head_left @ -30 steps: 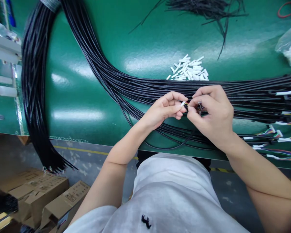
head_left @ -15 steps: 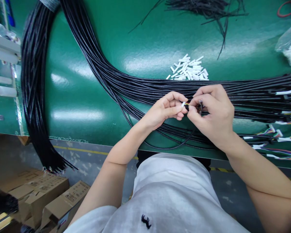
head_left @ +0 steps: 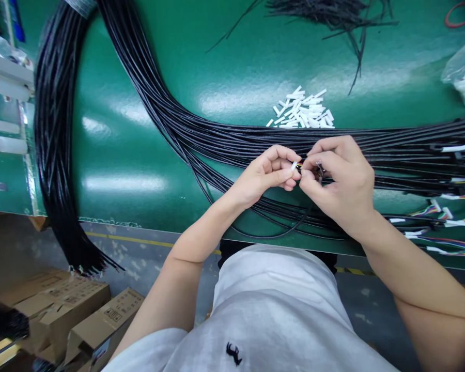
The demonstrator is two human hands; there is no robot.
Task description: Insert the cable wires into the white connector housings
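Observation:
Between thumb and fingers, my left hand [head_left: 273, 168] pinches a small white connector housing [head_left: 294, 166]. Just to its right, my right hand [head_left: 339, 178] is closed on thin coloured wires [head_left: 299, 165], which run up to the white piece. Loose wire ends with tiny terminals [head_left: 320, 168] stick out among my right fingers. Both hands are close together over the bundle of black cables [head_left: 217, 139] along the bench front. How far the wires enter the white piece is too small to tell.
Behind my hands lies a pile of small white pieces [head_left: 304, 109] on the green bench [head_left: 120, 150]. Black strips [head_left: 325, 11] lie at the back. Finished-looking cable ends with white plugs [head_left: 445, 212] are at right. Another cable bundle [head_left: 56, 129] hangs over the left edge, above cardboard boxes [head_left: 101, 320].
The white connector housing has turned slightly between my left fingers. Otherwise both hands keep nearly the same place and grip.

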